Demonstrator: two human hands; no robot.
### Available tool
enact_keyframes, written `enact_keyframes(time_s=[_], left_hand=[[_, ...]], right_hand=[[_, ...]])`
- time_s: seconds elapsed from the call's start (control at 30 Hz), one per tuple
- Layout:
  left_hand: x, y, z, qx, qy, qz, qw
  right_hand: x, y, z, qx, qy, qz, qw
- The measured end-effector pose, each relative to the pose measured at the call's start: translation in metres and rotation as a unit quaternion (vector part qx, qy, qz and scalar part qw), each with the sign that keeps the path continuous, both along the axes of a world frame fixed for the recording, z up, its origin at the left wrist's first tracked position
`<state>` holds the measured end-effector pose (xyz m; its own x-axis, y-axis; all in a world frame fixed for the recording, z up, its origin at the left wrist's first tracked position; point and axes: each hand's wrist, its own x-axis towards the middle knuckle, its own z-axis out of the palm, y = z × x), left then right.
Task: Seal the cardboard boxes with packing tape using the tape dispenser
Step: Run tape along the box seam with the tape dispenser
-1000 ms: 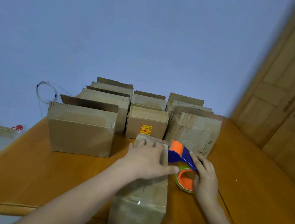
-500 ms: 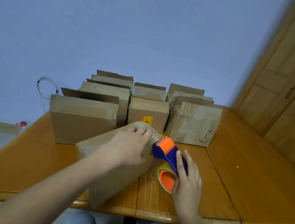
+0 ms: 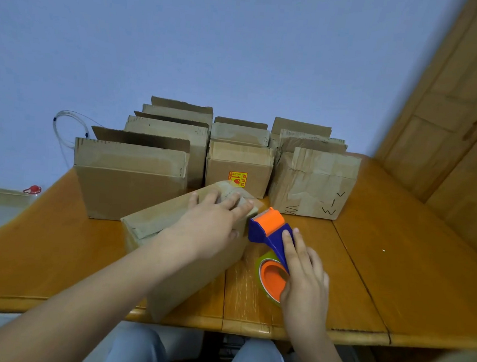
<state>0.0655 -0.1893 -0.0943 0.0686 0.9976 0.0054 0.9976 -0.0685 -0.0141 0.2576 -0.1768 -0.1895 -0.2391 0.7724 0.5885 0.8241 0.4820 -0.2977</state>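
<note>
A long cardboard box [image 3: 152, 225] lies slantwise on the wooden table [image 3: 397, 267], its near end at the table's front edge. My left hand [image 3: 213, 225] lies flat on the box's far end, fingers spread over the taped top. My right hand [image 3: 304, 276] holds the blue and orange tape dispenser [image 3: 270, 230], index finger stretched along its handle. The dispenser's toothed orange head touches the box's far right corner. Its tape roll [image 3: 272, 276] sits low, just above the table.
Several more cardboard boxes stand in rows at the back, among them a wide one [image 3: 131, 177] on the left, one with a red-yellow sticker [image 3: 238, 169] and one with black marks [image 3: 315, 184]. A wooden cabinet [image 3: 468, 114] rises at right.
The box has swung from pointing away from me to lying slantwise with its far end to the right. My right hand and the dispenser stayed by that end.
</note>
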Motion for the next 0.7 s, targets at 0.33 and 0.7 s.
enact_keyframes(time_s=[0.33,0.7], left_hand=[[-0.003,0.001,0.003,-0.018,0.01,-0.008,1.0],[-0.002,0.0,0.003,-0.009,0.017,-0.008,1.0]], right_hand=[[0.013,-0.019,0.037,-0.144,-0.15,-0.002,0.978],[0.01,-0.014,0.068,-0.141,-0.249,0.002,0.958]])
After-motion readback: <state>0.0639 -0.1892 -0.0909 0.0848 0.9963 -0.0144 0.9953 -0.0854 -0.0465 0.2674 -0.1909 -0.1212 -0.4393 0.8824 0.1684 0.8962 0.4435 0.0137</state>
